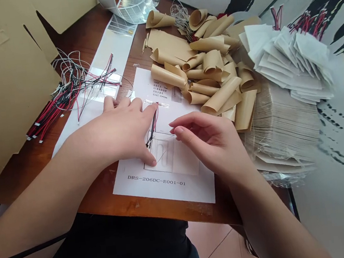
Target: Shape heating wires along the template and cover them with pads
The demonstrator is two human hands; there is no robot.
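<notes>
Wires (152, 129), black and red, lie on a white paper sheet (194, 188) on a wooden table (106, 202). Left hand (119, 131) is spread wide and flat, with its pointer finger (153, 109) and thumb (151, 161) at the two ends of the wires, not closed around them. Right hand (207, 141) is half curled just above the sheet, holding nothing. Curled brown paper strips (212, 74) are piled close by.

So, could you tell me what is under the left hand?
The left hand rests on a printed sheet and black-and-red wires; whatever lies beneath the palm is covered.
</notes>
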